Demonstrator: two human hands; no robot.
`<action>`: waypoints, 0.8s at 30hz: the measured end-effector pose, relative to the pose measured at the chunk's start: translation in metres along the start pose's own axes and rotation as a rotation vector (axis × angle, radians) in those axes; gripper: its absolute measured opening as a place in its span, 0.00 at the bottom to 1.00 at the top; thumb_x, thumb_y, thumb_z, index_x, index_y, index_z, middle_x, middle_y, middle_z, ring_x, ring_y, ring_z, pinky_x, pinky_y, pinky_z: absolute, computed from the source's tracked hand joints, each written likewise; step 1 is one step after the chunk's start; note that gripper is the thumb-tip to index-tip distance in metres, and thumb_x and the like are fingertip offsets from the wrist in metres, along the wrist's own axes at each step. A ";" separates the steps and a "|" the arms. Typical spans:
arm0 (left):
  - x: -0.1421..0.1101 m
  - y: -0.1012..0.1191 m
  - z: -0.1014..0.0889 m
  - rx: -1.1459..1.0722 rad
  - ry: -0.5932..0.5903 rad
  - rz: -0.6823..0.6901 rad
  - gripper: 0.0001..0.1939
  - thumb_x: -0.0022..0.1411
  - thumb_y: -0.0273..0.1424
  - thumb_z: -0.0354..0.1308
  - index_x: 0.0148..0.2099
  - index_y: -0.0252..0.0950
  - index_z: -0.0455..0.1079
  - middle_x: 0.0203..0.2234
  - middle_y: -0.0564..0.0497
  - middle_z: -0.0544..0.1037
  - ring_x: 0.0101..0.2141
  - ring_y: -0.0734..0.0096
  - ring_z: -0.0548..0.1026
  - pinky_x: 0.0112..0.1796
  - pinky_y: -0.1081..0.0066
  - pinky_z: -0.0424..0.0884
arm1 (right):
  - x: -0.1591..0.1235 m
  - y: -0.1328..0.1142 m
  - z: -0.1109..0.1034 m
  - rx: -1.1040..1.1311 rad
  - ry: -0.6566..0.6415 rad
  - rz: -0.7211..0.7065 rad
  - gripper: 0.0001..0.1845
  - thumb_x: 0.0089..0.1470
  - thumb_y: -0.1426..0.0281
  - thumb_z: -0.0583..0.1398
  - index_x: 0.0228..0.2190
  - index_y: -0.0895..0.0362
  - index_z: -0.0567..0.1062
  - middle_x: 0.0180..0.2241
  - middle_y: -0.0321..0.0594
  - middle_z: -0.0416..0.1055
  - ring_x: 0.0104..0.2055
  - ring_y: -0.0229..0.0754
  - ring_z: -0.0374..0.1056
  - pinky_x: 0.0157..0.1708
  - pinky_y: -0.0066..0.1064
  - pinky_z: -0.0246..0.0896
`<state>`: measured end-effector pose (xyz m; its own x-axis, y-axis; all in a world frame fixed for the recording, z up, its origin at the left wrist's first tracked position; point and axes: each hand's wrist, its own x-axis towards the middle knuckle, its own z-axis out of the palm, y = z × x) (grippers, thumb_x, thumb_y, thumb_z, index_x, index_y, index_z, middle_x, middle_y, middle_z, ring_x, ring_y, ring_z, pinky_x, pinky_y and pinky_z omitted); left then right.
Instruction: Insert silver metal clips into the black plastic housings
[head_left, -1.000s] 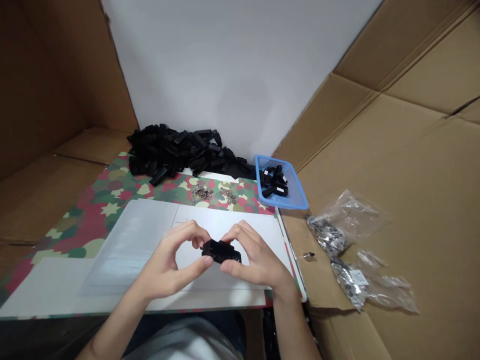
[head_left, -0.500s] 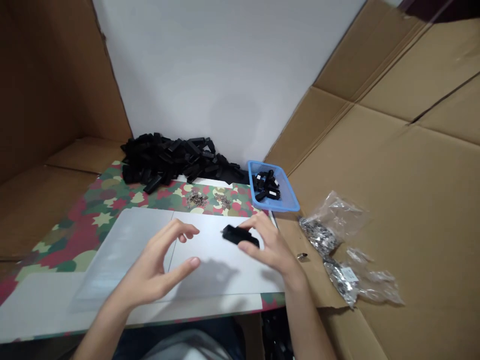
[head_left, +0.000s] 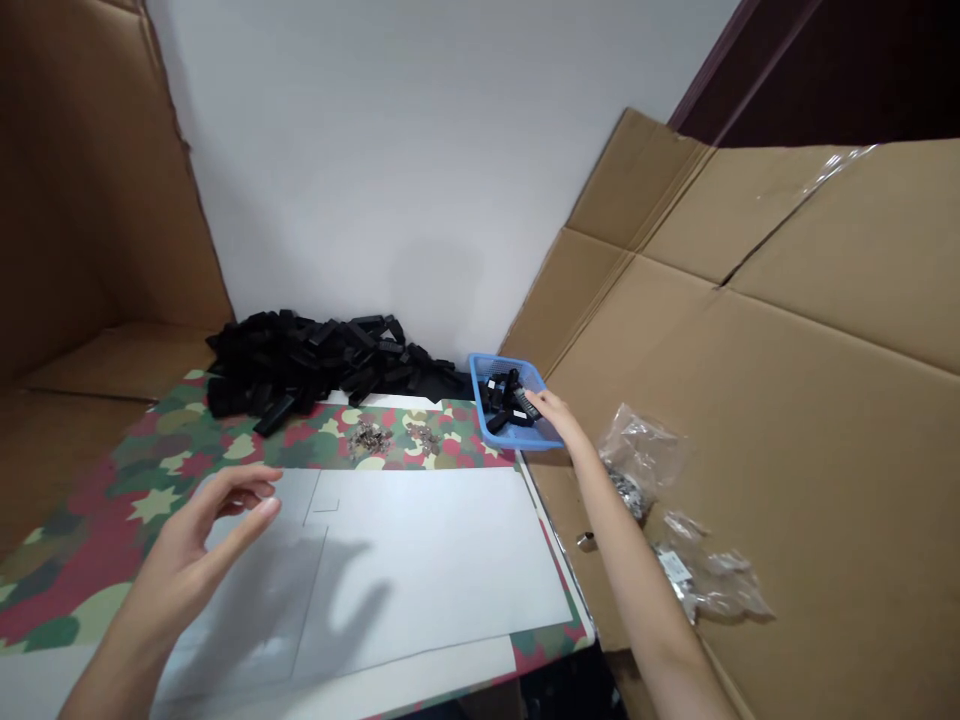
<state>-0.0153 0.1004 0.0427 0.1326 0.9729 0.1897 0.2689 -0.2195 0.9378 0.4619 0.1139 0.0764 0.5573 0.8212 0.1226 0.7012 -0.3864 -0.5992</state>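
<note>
My right hand [head_left: 553, 410] reaches into the blue plastic basket [head_left: 525, 440] at the back right. Its fingers are on a small oblong black plastic piece [head_left: 529, 404] with a greyish ridged side; the fingertips are partly hidden. Below and beside that piece, several black pieces [head_left: 498, 422] with white labels lie in the basket. My left hand [head_left: 217, 535] hovers over the left part of the white work sheet [head_left: 435, 540], holding nothing, with the thumb apart from the curved fingers.
A heap of black plastic pieces [head_left: 292, 365] lies along the wall. Two small piles of metal bits [head_left: 369, 438] sit on the camouflage-patterned cloth [head_left: 150, 500]. Clear bags of metal parts [head_left: 675, 572] rest on cardboard at right. Cardboard walls [head_left: 787, 400] flank the table.
My right hand has carried the black plastic piece from above the white sheet to the basket. My left hand has shifted left, and the view has turned slightly.
</note>
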 end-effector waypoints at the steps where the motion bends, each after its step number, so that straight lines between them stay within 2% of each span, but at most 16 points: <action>1: 0.003 0.000 -0.001 -0.028 0.030 -0.010 0.17 0.57 0.47 0.61 0.43 0.41 0.72 0.35 0.52 0.74 0.38 0.62 0.71 0.39 0.70 0.67 | 0.001 -0.004 -0.004 0.008 0.051 -0.017 0.15 0.61 0.63 0.60 0.44 0.60 0.73 0.44 0.42 0.72 0.42 0.43 0.71 0.42 0.41 0.69; 6: 0.023 0.013 -0.013 -0.228 0.212 -0.029 0.12 0.53 0.39 0.65 0.39 0.39 0.74 0.34 0.52 0.76 0.37 0.66 0.71 0.34 0.75 0.66 | -0.005 -0.038 -0.037 0.085 0.364 -0.170 0.13 0.60 0.61 0.54 0.40 0.57 0.69 0.38 0.43 0.72 0.43 0.46 0.68 0.46 0.41 0.61; 8: 0.035 0.026 -0.018 -0.381 0.333 0.018 0.10 0.50 0.33 0.65 0.37 0.38 0.75 0.30 0.53 0.75 0.31 0.71 0.70 0.30 0.77 0.64 | -0.012 -0.056 -0.045 0.114 0.413 -0.258 0.13 0.59 0.61 0.51 0.40 0.56 0.68 0.40 0.43 0.70 0.44 0.47 0.65 0.48 0.40 0.59; 10: 0.052 0.039 -0.023 -0.505 0.438 0.116 0.09 0.48 0.30 0.63 0.35 0.35 0.75 0.27 0.53 0.73 0.27 0.76 0.67 0.26 0.78 0.61 | -0.023 -0.075 -0.041 0.133 0.381 -0.347 0.12 0.59 0.61 0.50 0.38 0.55 0.67 0.40 0.43 0.69 0.45 0.47 0.63 0.49 0.40 0.56; 11: 0.064 0.045 -0.025 -0.532 0.466 0.170 0.08 0.48 0.29 0.61 0.33 0.34 0.73 0.27 0.53 0.73 0.26 0.77 0.66 0.25 0.78 0.61 | -0.029 -0.085 -0.033 0.139 0.330 -0.391 0.12 0.60 0.61 0.49 0.37 0.54 0.67 0.39 0.43 0.68 0.45 0.47 0.63 0.49 0.40 0.56; 13: 0.091 0.052 -0.026 -0.474 0.497 0.266 0.06 0.50 0.31 0.56 0.31 0.34 0.69 0.24 0.54 0.69 0.24 0.79 0.65 0.25 0.78 0.60 | -0.045 -0.103 -0.007 0.137 0.137 -0.485 0.12 0.61 0.62 0.49 0.35 0.54 0.68 0.37 0.41 0.69 0.43 0.46 0.64 0.48 0.39 0.56; 16: 0.138 0.047 -0.019 -0.289 0.524 0.319 0.07 0.58 0.30 0.50 0.31 0.34 0.67 0.24 0.55 0.68 0.24 0.79 0.65 0.27 0.77 0.63 | -0.074 -0.124 0.044 0.096 -0.342 -0.649 0.09 0.57 0.61 0.57 0.31 0.53 0.71 0.32 0.36 0.70 0.36 0.41 0.67 0.39 0.31 0.61; 18: 0.166 0.034 -0.006 -0.093 0.448 0.330 0.10 0.64 0.31 0.51 0.32 0.33 0.68 0.24 0.55 0.70 0.26 0.76 0.69 0.30 0.74 0.67 | -0.094 -0.131 0.075 0.052 -0.654 -0.737 0.10 0.49 0.60 0.65 0.31 0.52 0.74 0.30 0.32 0.72 0.33 0.40 0.69 0.33 0.27 0.62; 19: 0.176 0.025 0.002 0.014 0.364 0.328 0.11 0.65 0.33 0.54 0.33 0.32 0.69 0.25 0.54 0.71 0.27 0.75 0.71 0.31 0.72 0.70 | -0.104 -0.132 0.086 0.032 -0.752 -0.757 0.10 0.50 0.59 0.65 0.31 0.51 0.74 0.30 0.32 0.72 0.33 0.39 0.69 0.32 0.27 0.62; 21: 0.189 0.005 0.021 0.216 0.191 0.319 0.12 0.66 0.37 0.57 0.42 0.31 0.70 0.33 0.51 0.75 0.31 0.72 0.74 0.34 0.68 0.74 | -0.121 -0.131 0.101 0.005 -0.843 -0.768 0.09 0.56 0.59 0.60 0.35 0.51 0.74 0.33 0.34 0.72 0.36 0.41 0.70 0.35 0.28 0.63; 24: 0.192 -0.022 0.050 0.453 0.021 0.323 0.13 0.66 0.36 0.57 0.49 0.33 0.70 0.43 0.47 0.76 0.39 0.66 0.76 0.40 0.61 0.75 | -0.138 -0.120 0.105 0.008 -0.914 -0.721 0.09 0.58 0.60 0.58 0.39 0.50 0.72 0.37 0.36 0.71 0.41 0.42 0.68 0.40 0.30 0.61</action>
<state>0.0523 0.2881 0.0436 0.2581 0.8513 0.4567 0.6021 -0.5115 0.6131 0.2544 0.0912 0.0489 -0.5000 0.8477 -0.1771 0.7202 0.2935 -0.6286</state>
